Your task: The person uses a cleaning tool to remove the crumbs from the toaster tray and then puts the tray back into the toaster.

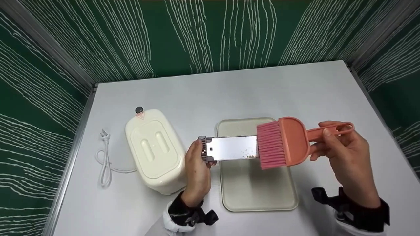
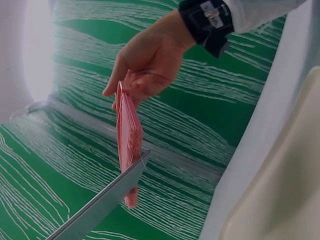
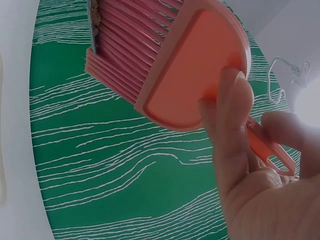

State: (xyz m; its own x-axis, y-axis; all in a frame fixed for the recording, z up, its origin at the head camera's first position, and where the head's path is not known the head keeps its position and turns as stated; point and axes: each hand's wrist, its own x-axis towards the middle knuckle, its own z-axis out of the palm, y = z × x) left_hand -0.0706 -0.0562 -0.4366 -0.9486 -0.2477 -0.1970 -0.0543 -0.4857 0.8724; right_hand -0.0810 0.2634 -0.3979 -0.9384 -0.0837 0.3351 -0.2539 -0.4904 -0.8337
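My left hand [image 1: 198,173] grips the grey slotted end of a shiny metal crumb tray [image 1: 233,147], held level above a pale rectangular tray [image 1: 259,200]. Brown crumbs [image 1: 251,154] lie near the crumb tray's right end. By its handle my right hand [image 1: 352,159] holds a coral brush [image 1: 297,141], whose pink bristles [image 1: 270,146] touch that right end. In the left wrist view the bristles overlap the metal edge [image 2: 107,192]. Crumbs also show against the bristles in the right wrist view [image 3: 96,20].
Left of my left hand stands a cream toaster [image 1: 154,144] with two oblong marks on top and a dark knob [image 1: 139,109]. Its white cord [image 1: 105,167] lies bundled on the white table [image 1: 203,95]. Green, white-lined panels [image 1: 210,36] surround the table.
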